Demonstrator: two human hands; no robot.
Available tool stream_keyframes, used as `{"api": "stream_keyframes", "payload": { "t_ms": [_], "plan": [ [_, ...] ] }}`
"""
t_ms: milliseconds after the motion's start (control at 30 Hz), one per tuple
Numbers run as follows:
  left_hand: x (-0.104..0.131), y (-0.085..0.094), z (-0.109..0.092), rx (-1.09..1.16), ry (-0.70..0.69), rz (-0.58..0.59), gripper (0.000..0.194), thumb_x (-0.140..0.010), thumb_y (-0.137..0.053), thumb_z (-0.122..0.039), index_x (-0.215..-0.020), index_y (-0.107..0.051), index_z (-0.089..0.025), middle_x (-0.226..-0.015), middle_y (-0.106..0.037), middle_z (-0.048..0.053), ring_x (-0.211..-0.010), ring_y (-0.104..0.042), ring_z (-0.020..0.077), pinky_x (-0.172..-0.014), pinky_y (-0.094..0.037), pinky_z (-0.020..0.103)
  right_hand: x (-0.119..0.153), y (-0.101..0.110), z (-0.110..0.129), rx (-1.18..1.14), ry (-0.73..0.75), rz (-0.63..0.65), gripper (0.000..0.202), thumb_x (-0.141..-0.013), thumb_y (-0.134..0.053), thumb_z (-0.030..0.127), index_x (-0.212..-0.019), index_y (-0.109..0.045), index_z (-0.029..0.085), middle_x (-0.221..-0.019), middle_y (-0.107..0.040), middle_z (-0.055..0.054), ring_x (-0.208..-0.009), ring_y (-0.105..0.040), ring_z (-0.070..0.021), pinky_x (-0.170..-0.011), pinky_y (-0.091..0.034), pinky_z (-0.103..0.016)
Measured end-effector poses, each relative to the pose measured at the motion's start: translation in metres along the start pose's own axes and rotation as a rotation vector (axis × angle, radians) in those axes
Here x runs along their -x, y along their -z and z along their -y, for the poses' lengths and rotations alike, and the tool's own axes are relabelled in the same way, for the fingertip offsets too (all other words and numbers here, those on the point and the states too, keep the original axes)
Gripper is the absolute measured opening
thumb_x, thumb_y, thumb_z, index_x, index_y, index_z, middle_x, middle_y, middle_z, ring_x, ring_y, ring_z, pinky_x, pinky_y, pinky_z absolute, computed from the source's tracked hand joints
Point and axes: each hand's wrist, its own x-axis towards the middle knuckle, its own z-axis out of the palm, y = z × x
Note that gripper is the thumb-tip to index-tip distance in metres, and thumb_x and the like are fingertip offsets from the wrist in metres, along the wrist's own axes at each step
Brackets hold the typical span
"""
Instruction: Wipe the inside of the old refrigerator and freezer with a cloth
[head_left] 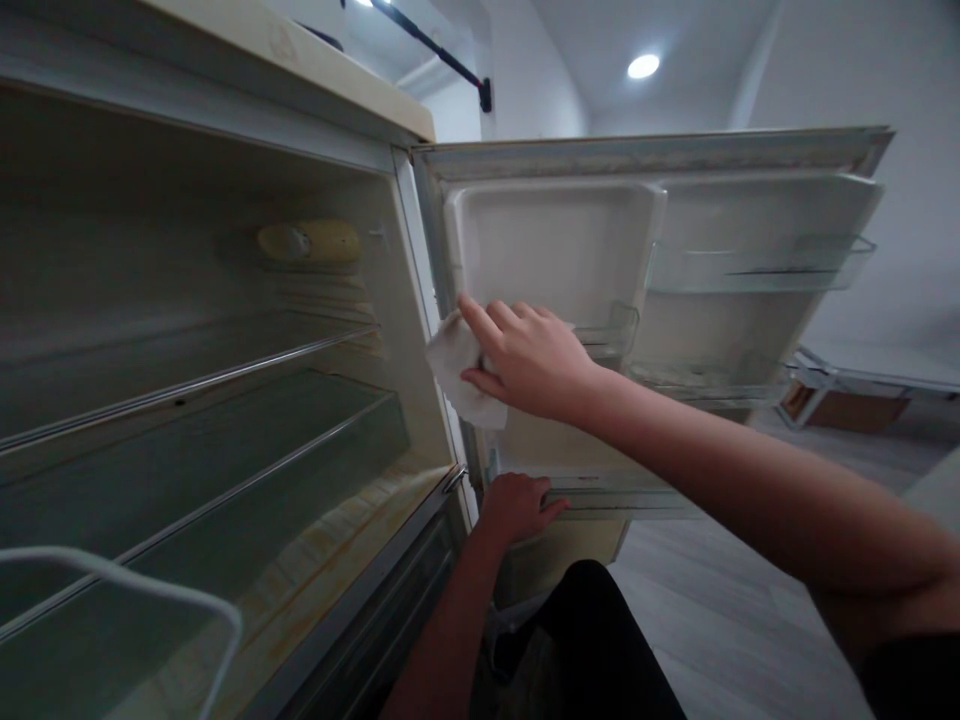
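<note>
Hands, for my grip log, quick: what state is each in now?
Left hand: at the lower door shelf; whether it grips cannot be told.
Right hand: closed, holding a white cloth.

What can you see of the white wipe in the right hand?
The white wipe looks thin and soft; paper or fabric, I can't tell. It's crumpled, partly covered by the right hand holding it, a loose edge hanging below. It's at the hinge side of the open refrigerator door; contact there is unclear.

A round light (643, 67) shines over pale walls (919, 170), grey flooring (697, 610).
</note>
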Motion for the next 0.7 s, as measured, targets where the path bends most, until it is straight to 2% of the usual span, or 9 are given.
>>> {"api": "stream_keyframes", "payload": {
  "t_ms": [100, 200, 333, 500, 700],
  "plan": [
    [0.000, 0.000, 0.000, -0.003, 0.003, -0.013, 0.063, -0.091, -0.032, -0.073, -0.092, -0.070, -0.023, -0.080, -0.073, 0.010, -0.082, -0.070, 0.0299, -0.073, -0.049, 0.038, -0.010, -0.008, 0.007, 0.058, -0.039, -0.041, 0.036, -0.102, -0.035, 0.025, -0.132, -0.048, 0.009, -0.118, -0.060, -0.020, -0.099, -0.056, -0.0277, -0.077, -0.043, -0.038],
    [0.000, 0.000, 0.001, 0.000, 0.005, -0.004, 0.064, -0.090, -0.031, -0.074, -0.091, -0.070, -0.023, -0.080, -0.073, 0.010, -0.082, -0.070, 0.0299, -0.072, -0.048, 0.037, -0.009, -0.013, 0.004, 0.104, 0.025, -0.089, 0.038, -0.101, -0.025, 0.014, -0.131, -0.048, 0.010, -0.116, -0.060, -0.019, -0.098, -0.055, -0.0263, -0.075, -0.042, -0.038],
    [0.002, 0.002, 0.003, 0.000, 0.009, 0.003, 0.064, -0.091, -0.030, -0.073, -0.090, -0.070, -0.023, -0.081, -0.073, 0.011, -0.083, -0.070, 0.0292, -0.075, -0.048, 0.038, 0.012, -0.014, -0.015, 0.177, 0.078, -0.133, 0.040, -0.102, -0.027, 0.015, -0.138, -0.043, 0.015, -0.113, -0.061, -0.014, -0.096, -0.052, -0.0241, -0.074, -0.039, -0.036],
    [0.001, 0.001, 0.002, -0.006, -0.011, 0.000, 0.064, -0.091, -0.029, -0.073, -0.094, -0.070, -0.023, -0.081, -0.073, 0.011, -0.083, -0.070, 0.0307, -0.074, -0.049, 0.039, 0.042, -0.005, -0.045, 0.247, 0.066, -0.110, 0.040, -0.102, -0.028, 0.018, -0.137, -0.047, 0.016, -0.107, -0.061, -0.013, -0.094, -0.051, -0.0240, -0.076, -0.036, -0.035],
    [-0.002, 0.000, 0.000, 0.002, -0.021, -0.026, 0.064, -0.092, -0.029, -0.072, -0.091, -0.070, -0.022, -0.077, -0.072, 0.010, -0.080, -0.071, 0.0302, -0.070, -0.048, 0.038, 0.075, 0.005, -0.084, 0.247, 0.044, -0.072, 0.043, -0.100, -0.033, 0.021, -0.140, -0.048, 0.016, -0.104, -0.060, -0.014, -0.096, -0.052, -0.0257, -0.084, -0.039, -0.039]
  ]
}}
